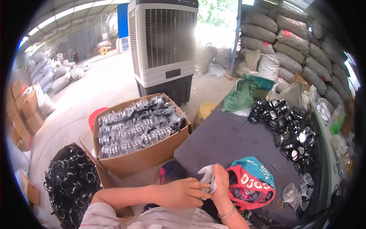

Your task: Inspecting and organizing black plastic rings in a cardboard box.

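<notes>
Evidently both hands met at the near edge of the dark grey felt-covered worktable (228, 141), low in the view and close to the body, where a small thing is easiest to work. The left hand (183, 194) came in from the left with its fingers curled, their tips pinching the small crumpled clear plastic bag (208, 176); the right hand (220, 183), a thin silver bangle (227, 213) on its wrist, was closed round the bag's other side, so the two gripped it between them. What lay inside the bag could not be told. Its long axis ran roughly upright, tilted a little left, with the loose end pointing up and away from the body, probably so the mouth stayed in reach of both sets of fingers. Just right of the right hand sat an open red and teal fabric bag (251, 181), near enough to reach without stretching. Farther ahead and to the right lay a heap of black ring-shaped parts with shiny centres (291, 129). Left of the left hand stood a large cardboard box of bagged silvery rings (139, 128), and nearer, lower left, a second box of loose black rings (72, 179), seemingly both kept within arm's swing.
</notes>
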`<state>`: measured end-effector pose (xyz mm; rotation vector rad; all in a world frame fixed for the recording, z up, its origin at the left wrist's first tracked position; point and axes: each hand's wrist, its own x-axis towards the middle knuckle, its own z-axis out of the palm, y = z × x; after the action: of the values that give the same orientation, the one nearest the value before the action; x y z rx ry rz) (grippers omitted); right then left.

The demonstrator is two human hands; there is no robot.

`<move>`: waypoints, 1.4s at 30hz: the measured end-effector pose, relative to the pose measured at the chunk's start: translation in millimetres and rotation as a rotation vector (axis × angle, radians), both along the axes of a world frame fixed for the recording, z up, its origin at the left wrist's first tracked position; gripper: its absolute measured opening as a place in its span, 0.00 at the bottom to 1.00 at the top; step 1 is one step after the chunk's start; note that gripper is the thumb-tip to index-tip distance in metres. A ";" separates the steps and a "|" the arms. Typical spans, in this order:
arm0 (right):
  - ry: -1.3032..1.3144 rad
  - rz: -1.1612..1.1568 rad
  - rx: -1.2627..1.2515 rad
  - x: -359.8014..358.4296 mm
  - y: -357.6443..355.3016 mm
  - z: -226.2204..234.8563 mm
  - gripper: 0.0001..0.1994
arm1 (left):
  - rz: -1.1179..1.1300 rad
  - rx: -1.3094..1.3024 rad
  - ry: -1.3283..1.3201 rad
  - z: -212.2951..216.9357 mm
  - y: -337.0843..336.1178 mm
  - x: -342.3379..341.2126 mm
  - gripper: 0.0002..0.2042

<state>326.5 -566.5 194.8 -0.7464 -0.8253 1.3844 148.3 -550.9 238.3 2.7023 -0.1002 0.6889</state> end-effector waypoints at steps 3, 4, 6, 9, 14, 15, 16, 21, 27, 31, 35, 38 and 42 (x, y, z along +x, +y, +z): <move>-0.054 -0.249 0.044 11.3 4.5 -6.4 0.16 | -0.062 -0.673 -0.193 -7.6 9.9 -17.0 0.19; -0.304 -0.354 0.143 11.3 5.5 -12.7 0.14 | -0.128 -0.928 -0.342 -10.2 5.3 -11.1 0.24; -0.643 -0.400 0.283 -1.0 -0.7 -5.6 0.08 | -0.196 -1.186 -0.479 -16.6 -1.2 -1.1 0.30; -0.939 -0.526 0.787 -23.8 3.3 -1.4 0.07 | -0.247 -1.388 -0.636 -27.1 3.2 20.3 0.34; -1.225 -0.472 0.883 -7.6 0.0 -15.7 0.09 | 0.033 -1.412 -0.504 -18.9 -3.5 29.6 0.45; -1.217 -0.446 0.878 -6.5 0.7 -18.4 0.10 | 0.034 -1.410 -0.506 -18.8 -5.4 32.1 0.45; -1.216 -0.444 0.880 -7.5 -0.2 -21.2 0.10 | 0.045 -1.355 -0.491 -19.1 -7.8 35.2 0.45; -0.910 -0.486 0.531 -15.6 -3.7 -14.6 0.12 | 0.027 -1.015 -0.436 -29.3 -7.9 31.5 0.44; -0.441 -0.574 0.153 -5.0 18.4 -6.5 0.17 | -0.085 -1.004 -0.622 -16.2 -8.5 39.2 0.42; -0.263 -0.605 0.231 26.0 27.5 5.1 0.15 | -0.107 -1.629 -0.848 -13.9 7.8 25.3 0.38; -0.796 -0.593 0.495 11.7 6.3 16.5 0.11 | -0.252 -1.886 -0.869 -32.9 21.3 28.7 0.37; -1.364 -0.580 1.055 18.8 18.4 1.0 0.14 | -0.212 -2.133 -0.688 -40.2 16.6 44.5 0.32; -1.128 -0.598 1.147 -0.8 24.8 -17.4 0.17 | -0.037 -2.025 -0.757 -39.2 -2.2 37.1 0.29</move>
<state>325.6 -541.7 177.4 -0.6843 -1.8154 -0.2722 185.4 -553.1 199.1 0.4794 0.2435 0.9129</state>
